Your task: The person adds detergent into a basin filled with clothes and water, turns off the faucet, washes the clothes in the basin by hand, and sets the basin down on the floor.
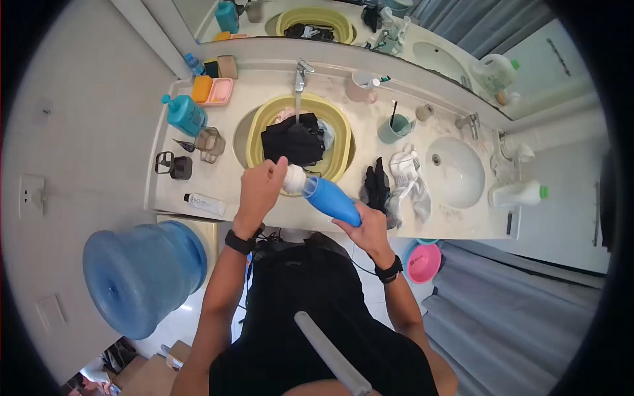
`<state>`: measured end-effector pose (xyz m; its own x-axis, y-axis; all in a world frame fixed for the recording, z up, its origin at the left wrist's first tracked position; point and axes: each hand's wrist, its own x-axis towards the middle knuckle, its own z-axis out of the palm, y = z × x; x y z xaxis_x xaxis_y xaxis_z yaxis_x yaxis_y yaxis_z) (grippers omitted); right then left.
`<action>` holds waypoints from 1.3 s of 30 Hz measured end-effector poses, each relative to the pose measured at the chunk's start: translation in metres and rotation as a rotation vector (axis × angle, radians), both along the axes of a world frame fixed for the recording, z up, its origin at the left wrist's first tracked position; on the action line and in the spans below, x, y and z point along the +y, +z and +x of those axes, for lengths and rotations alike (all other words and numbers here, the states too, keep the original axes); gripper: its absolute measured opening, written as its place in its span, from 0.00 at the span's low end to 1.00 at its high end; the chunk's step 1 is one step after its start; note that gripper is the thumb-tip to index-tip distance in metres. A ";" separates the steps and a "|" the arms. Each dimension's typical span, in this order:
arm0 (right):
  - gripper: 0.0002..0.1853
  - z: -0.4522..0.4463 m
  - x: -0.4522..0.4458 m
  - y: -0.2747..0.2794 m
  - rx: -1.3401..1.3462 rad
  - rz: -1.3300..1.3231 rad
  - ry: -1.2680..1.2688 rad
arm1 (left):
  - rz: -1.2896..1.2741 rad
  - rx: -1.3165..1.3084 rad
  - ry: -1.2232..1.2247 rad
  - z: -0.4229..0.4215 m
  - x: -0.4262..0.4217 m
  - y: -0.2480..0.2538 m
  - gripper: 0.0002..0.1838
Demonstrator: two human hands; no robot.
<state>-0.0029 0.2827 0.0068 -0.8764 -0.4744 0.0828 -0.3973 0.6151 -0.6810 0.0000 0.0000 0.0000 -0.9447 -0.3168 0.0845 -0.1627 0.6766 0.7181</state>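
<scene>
My right hand (pixel 368 231) is wrapped round the lower end of a blue bottle (pixel 332 200), which lies tilted in front of me. At its other end, my left hand (pixel 262 189) grips the white cap (pixel 294 179); whether cap and bottle are joined I cannot tell. Just beyond them, a yellow basin (pixel 342 129) sits in the left sink with dark cloth (pixel 290 142) and some paler cloth inside. Water runs from the faucet (pixel 301 76) onto the cloth.
Dark socks (pixel 377 188) and white socks (pixel 406 175) lie right of the basin, near the second sink (pixel 454 178). A teal pump bottle (pixel 185 115), brown cup (pixel 210 142) and white tube (pixel 205 204) stand or lie left. A large water jug (pixel 145 270) is below the counter.
</scene>
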 end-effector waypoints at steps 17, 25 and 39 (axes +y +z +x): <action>0.24 -0.096 -0.048 -0.014 0.009 0.316 -0.098 | 0.823 -0.090 0.450 0.029 -0.018 -0.065 0.37; 0.23 -0.121 -0.090 -0.014 -0.061 0.426 -0.125 | 0.842 -0.142 0.413 0.006 -0.038 -0.099 0.39; 0.23 -0.142 -0.115 -0.018 -0.097 0.550 -0.140 | 0.842 -0.160 0.394 -0.023 -0.077 -0.112 0.37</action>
<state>-0.1444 0.1672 -0.0116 -0.9253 -0.3036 -0.2274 -0.2381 0.9315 -0.2750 -0.0230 -0.0766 -0.1124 -0.7372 -0.5134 -0.4393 -0.4085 -0.1793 0.8950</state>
